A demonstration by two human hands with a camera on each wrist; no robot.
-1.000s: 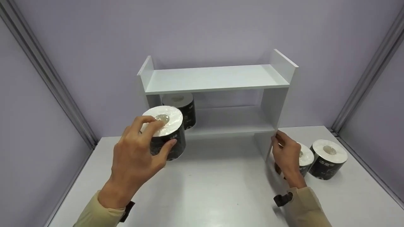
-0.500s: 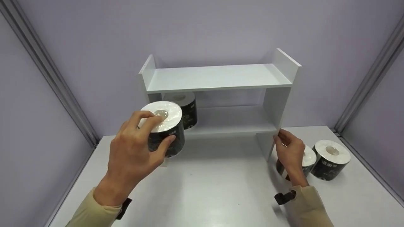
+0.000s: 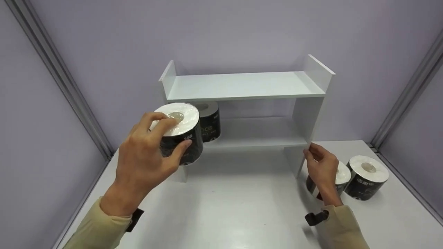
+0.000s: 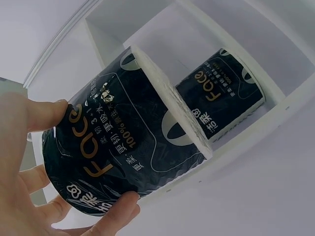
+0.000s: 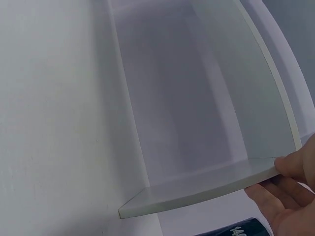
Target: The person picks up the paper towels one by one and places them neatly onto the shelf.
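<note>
My left hand (image 3: 143, 152) grips a toilet paper roll (image 3: 188, 131) from above, fingers over its white top and thumb on its dark wrapper. The roll is held upright before the left end of a white shelf unit (image 3: 249, 84). A second toilet paper roll (image 3: 210, 125) stands on the unit's middle shelf at the left, partly hidden behind the held one; in the left wrist view both dark wrappers (image 4: 118, 128) show gold lettering. My right hand (image 3: 323, 169) pinches the front edge of the unit's right side panel (image 5: 206, 192) between thumb and fingers.
Two more toilet paper rolls stand on the white table (image 3: 235, 214) right of the unit: one nearer roll (image 3: 342, 174), partly behind my right hand, and one farther right roll (image 3: 367, 176). Pale walls with metal corner posts (image 3: 65, 83) enclose the table.
My left hand has raised the held roll slightly, so it now covers more of the roll on the shelf. The right hand keeps its pinch on the panel. The head view has shifted a little.
</note>
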